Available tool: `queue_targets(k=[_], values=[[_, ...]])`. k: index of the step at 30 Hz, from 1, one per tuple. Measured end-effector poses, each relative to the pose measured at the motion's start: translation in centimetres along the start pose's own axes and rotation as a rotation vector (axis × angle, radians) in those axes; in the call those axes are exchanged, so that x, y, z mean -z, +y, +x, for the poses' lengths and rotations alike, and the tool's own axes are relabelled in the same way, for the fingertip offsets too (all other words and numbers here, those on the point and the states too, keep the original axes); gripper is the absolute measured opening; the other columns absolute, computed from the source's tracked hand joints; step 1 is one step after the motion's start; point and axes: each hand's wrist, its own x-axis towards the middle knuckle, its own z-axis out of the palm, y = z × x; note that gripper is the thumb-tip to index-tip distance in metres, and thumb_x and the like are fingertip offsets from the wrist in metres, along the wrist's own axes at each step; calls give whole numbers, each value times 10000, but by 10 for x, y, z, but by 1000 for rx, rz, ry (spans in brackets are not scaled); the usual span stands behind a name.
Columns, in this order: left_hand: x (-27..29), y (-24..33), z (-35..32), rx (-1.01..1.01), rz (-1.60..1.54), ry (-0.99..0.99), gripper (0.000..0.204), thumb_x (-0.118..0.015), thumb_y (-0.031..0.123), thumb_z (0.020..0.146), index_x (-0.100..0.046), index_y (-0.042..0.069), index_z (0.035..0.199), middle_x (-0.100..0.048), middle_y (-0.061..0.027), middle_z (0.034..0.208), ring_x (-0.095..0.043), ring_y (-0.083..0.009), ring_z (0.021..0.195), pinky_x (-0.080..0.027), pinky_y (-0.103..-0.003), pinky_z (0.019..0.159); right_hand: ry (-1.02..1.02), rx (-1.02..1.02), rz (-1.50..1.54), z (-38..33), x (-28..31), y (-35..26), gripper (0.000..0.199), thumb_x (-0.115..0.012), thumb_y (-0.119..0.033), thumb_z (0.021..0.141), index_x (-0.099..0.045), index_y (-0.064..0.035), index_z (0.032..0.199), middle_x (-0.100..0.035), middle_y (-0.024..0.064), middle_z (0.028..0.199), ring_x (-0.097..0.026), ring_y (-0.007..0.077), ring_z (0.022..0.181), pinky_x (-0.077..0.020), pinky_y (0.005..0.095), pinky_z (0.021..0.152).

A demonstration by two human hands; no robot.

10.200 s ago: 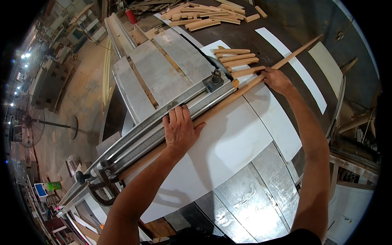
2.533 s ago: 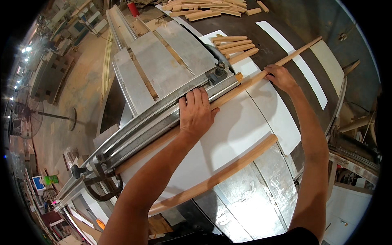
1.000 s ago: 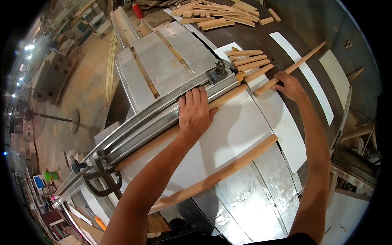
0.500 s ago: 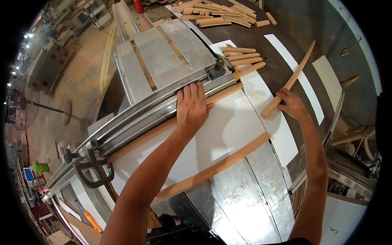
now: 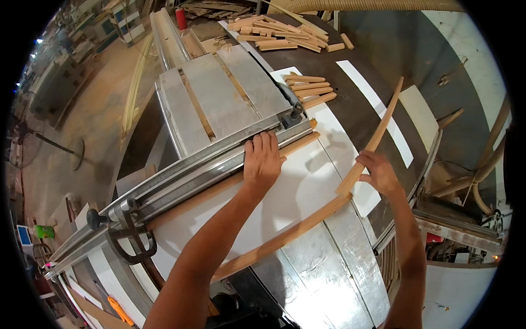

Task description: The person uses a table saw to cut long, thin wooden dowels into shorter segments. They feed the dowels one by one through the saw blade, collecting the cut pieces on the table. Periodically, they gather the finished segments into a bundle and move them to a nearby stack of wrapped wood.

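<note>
Long stick: a wooden stick (image 5: 285, 238) lies flat on the saw table (image 5: 329, 274) near the bottom middle of the frame, slanting up to the right. No hand touches it.
Left hand: the left hand (image 5: 263, 160) is in the middle of the frame. It lies flat with fingers together, pressing down on a thin wood strip (image 5: 230, 183) that runs along the metal rail (image 5: 208, 167).
Right hand: the right hand (image 5: 379, 174) is at the middle right. Its fingers are closed around a second stick (image 5: 377, 140), near the low end.
Held stick: it points up toward the upper right of the frame, lifted off the white board (image 5: 296, 192). Its low end is just beside the top end of the long stick.
Small pile: short wood pieces (image 5: 309, 88) lie side by side above the left hand.
Far pile: more wood pieces (image 5: 274, 34) lie in a heap at the top middle, on the dark table (image 5: 350, 93).
Red can: a red can (image 5: 181, 18) stands at the top, left of the far pile.
</note>
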Motion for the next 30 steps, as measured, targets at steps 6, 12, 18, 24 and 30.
queue_targets(k=[6,12,18,24,30], values=[[0,-3,-6,-45,148,-96,789,-706,399,864,-426,-49,1450,-523,-174,1318,-480,-305,1215,-368,-440,1056,1,26,61,-11,24,-69,580,-869,-232,673,-671,-91,1199,-637,127,1320,-633,345,1130,-535,425,957],[23,-35,-93,-262,-202,-104,646,-617,187,919,-397,-17,1491,-396,-253,1532,-354,-391,1431,-264,-540,1185,-27,-22,139,-25,52,-148,633,-892,-170,607,-671,-79,1192,-638,133,1313,-656,327,1058,-555,409,896],[78,-62,-144,44,-421,-481,790,-684,354,902,-334,57,1544,-375,-230,1541,-348,-391,1439,-257,-569,1173,83,-35,198,-34,59,-194,613,-887,-194,618,-687,-85,1187,-646,133,1300,-645,335,1068,-546,422,906],[129,-17,-201,-70,-353,-544,1128,-803,598,718,-300,39,1560,-382,-224,1513,-404,-370,1371,-346,-595,1065,161,3,166,15,7,-251,584,-841,-393,711,-695,-88,1188,-643,129,1274,-632,339,1101,-498,465,920],[126,16,-246,-160,-279,-480,922,-781,429,794,-346,103,1540,-483,-140,1353,-506,-300,1208,-421,-494,948,91,-52,194,65,-78,-311,523,-810,-434,778,-692,-65,1129,-626,108,1140,-629,328,1045,-513,453,863]])
